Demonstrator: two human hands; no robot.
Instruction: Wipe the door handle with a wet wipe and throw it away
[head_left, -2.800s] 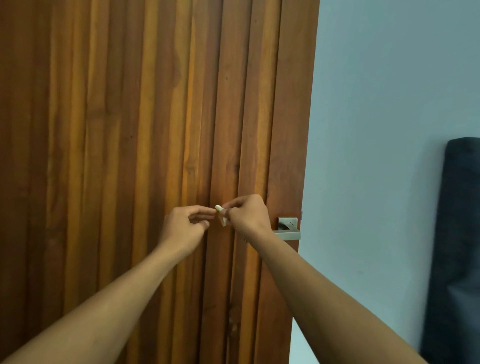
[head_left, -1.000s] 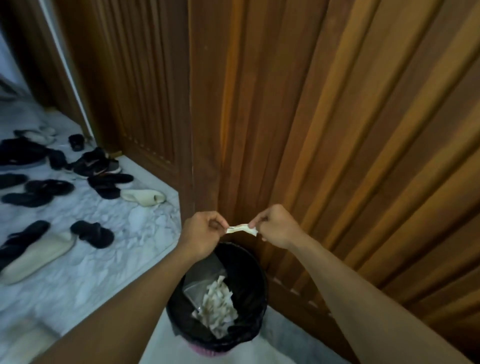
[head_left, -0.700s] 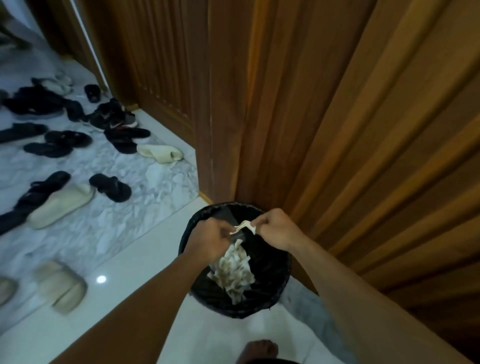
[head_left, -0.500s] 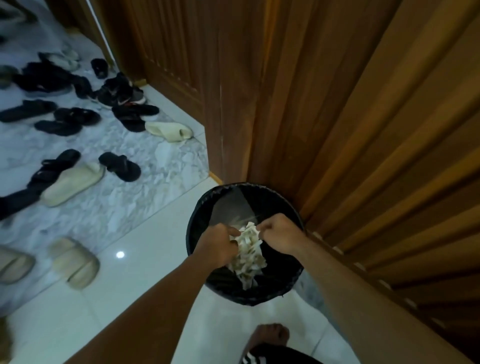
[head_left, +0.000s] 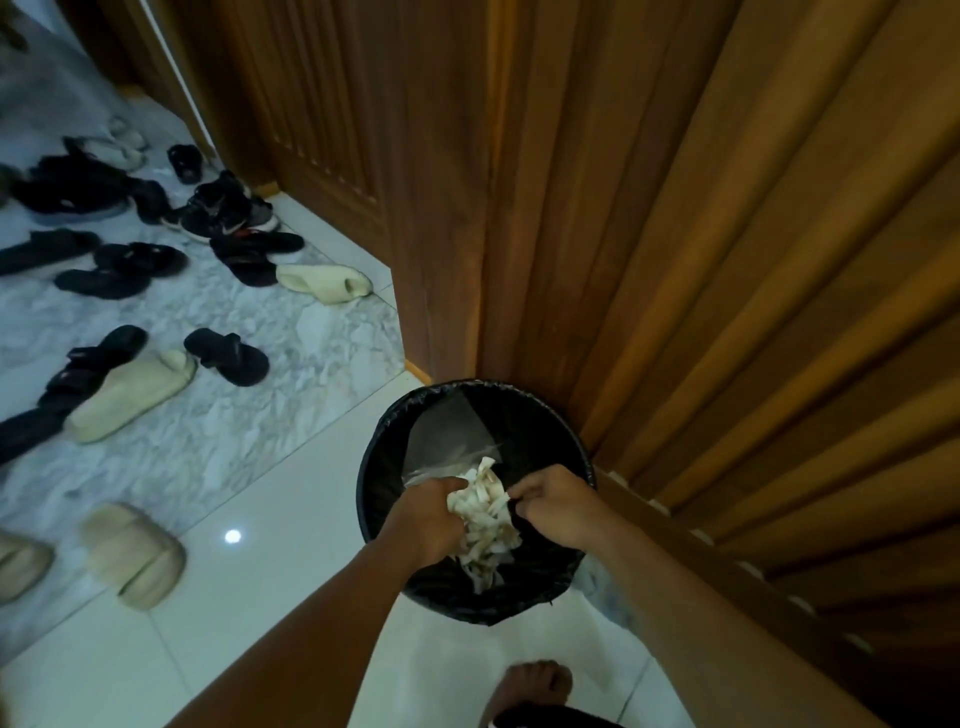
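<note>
Both hands lowered into round black-lined bin | left hand, right hand curled; grip on white wipe indistinguishable from wipe heap

Bin: on the floor, against the foot of the wooden wall, which rises behind and to its right.
In the bin: a heap of used wipes and a plastic bag behind them.
Hands: left hand and right hand over the bin, the heap between them.
Shoes: scattered on the floor, well left of the bin.
Foot: on the floor, before the bin.

Wet wipe — crumpled, over bin
</note>
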